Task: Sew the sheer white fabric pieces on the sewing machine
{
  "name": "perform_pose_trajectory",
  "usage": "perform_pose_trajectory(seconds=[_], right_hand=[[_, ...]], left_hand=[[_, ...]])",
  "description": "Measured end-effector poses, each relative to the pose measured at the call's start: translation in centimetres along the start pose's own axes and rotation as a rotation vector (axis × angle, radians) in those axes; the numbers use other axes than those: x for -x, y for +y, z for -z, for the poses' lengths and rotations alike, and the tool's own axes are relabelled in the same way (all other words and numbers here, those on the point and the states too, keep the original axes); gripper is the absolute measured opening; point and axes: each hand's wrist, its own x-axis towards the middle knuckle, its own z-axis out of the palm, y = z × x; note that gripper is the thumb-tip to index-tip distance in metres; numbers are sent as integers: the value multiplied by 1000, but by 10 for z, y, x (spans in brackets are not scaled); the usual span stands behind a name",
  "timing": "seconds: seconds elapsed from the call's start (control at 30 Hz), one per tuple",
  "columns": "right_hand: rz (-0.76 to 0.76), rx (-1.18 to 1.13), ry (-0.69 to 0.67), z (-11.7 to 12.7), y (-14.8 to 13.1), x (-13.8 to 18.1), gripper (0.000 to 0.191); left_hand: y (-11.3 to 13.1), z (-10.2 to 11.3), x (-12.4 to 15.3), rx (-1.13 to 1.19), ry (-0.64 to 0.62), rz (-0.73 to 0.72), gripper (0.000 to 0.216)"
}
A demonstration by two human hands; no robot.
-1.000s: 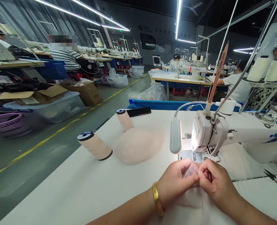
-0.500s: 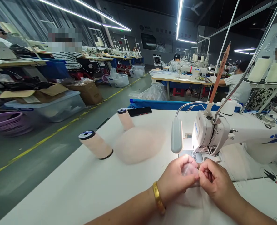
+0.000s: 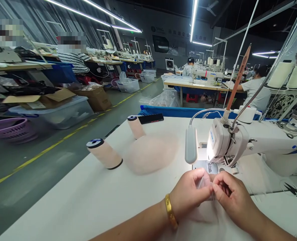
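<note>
My left hand, with a gold bangle at the wrist, pinches sheer pale fabric between thumb and fingers. Fingertips touching it from the other side, my right hand grips the same fabric, which drapes down below both hands. Just beyond them is the sewing machine, its needle area lit. A grey lamp hangs to the left of the machine head. On the white table lies a round piece of sheer peach fabric.
Two peach thread cones stand left of the round piece, near a black phone-like slab. Red-handled snips lie at the right. More sheer fabric rests under the machine arm. Other people sit at machines farther off.
The view has shifted slightly, so the table items appear a little to the right. Both hands keep their pinch on the sheer fabric, with hardly any movement.
</note>
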Motion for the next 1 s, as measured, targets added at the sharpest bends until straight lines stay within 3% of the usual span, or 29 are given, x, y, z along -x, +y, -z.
perform_pose_trajectory(seconds=[0.3,0.8,1.0], right_hand=[[68,59,41,-2,1,-1,21],[190,173,129,-2,-1,-2,22],[182,167,118,-1,0,-2,22]], left_hand=[[-2,-2,0,-78,47,-69,19],[1,-1,1,-64,1,-6,18],[-3,-2,-1,-15,17,-46,19]])
